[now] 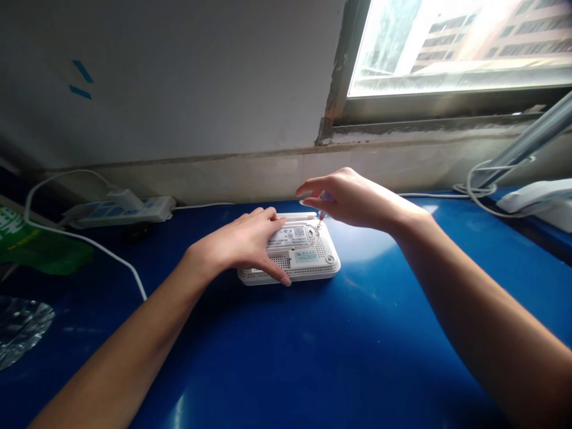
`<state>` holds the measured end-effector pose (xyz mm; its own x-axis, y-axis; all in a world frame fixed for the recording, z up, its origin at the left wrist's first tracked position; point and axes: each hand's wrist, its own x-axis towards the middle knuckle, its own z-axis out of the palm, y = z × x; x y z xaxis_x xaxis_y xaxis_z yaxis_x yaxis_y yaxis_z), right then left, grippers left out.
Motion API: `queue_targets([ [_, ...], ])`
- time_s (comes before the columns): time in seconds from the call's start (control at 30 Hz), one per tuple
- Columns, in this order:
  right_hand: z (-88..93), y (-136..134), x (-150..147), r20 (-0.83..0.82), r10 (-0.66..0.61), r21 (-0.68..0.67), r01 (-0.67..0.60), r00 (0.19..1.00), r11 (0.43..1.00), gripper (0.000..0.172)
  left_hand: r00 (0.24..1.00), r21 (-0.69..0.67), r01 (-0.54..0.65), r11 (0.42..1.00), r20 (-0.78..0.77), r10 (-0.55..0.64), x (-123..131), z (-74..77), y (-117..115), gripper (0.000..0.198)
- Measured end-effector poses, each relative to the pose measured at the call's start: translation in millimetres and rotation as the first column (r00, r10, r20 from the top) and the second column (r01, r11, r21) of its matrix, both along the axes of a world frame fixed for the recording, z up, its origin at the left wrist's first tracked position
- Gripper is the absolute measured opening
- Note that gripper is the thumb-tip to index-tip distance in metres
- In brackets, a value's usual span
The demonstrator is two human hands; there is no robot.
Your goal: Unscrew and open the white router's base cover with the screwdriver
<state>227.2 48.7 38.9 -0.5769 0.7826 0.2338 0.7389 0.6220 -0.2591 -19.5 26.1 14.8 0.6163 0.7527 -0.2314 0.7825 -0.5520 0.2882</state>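
Note:
A white perforated router (pixel 313 262) lies upside down on the blue table, with labels on its underside. My left hand (pixel 243 244) spans it, fingers over the far side and thumb hooked on the near edge. A white rectangular part with a barcode label (pixel 290 237) sits on top, under my left fingers. My right hand (pixel 353 199) hovers at the router's far right corner, pinching a small screwdriver (pixel 325 202). Its tip reaches down to that corner, and my fingers partly hide the handle.
The blue table (pixel 379 316) runs along a wall. A white power strip (pixel 120 211) and white cables lie at the back left, with a green packet (pixel 36 244) and crinkled clear plastic (pixel 18 328) at the left. A white object (pixel 536 199) and metal tube (pixel 522 140) stand right, under a window (pixel 460 47).

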Motion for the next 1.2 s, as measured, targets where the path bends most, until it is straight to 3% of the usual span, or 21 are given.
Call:
queue_targets([
  [0.13,2.5,-4,1,-0.023,0.108,0.007,-0.108,0.994,0.994,0.066,1.000,-0.005,0.003,1.000,-0.020,-0.003,0,0.3,1,0.106],
  [0.2,4.0,-6,0,-0.003,0.110,0.012,-0.110,0.994,0.994,0.057,1.000,-0.002,0.007,1.000,-0.014,-0.007,0,-0.9,3,0.105],
  [0.27,4.1,-6,-3,0.012,0.061,0.029,-0.061,0.998,0.998,0.036,1.000,0.003,0.012,1.000,-0.008,-0.012,-1,-2.4,4,0.104],
  [0.33,2.9,-5,-5,0.008,0.019,0.030,-0.020,1.000,0.999,0.030,1.000,0.003,0.014,1.000,-0.010,-0.014,-1,-3.4,5,0.104],
  [0.5,1.2,-3,-2,-0.003,-0.027,-0.019,0.027,1.000,0.999,0.034,1.000,0.002,-0.005,1.000,-0.016,0.005,0,-1.7,2,0.105],
  [0.67,7.2,-6,4,-0.020,0.083,-0.039,-0.083,0.996,0.996,0.066,1.000,0.012,0.016,1.000,-0.006,-0.016,-1,-1.5,2,0.103],
  [0.8,10.7,-7,2,0.024,0.066,-0.037,-0.066,0.997,0.997,0.037,0.999,0.018,0.026,0.999,0.018,-0.027,-3,-4.9,3,0.100],
  [0.87,9.2,-5,1,0.045,0.029,-0.020,-0.028,0.999,0.999,0.031,0.999,0.017,0.025,1.000,0.027,-0.026,-3,-6.0,4,0.102],
  [1.0,3.7,1,4,0.041,0.025,-0.037,-0.024,0.999,0.999,0.031,0.999,0.015,0.025,1.000,0.029,-0.025,-3,-4.9,3,0.100],
  [1.2,4.7,-1,10,0.016,0.124,0.000,-0.124,0.992,0.992,0.059,0.999,0.028,0.031,0.999,0.012,-0.032,-1,-1.2,1,0.092],
])
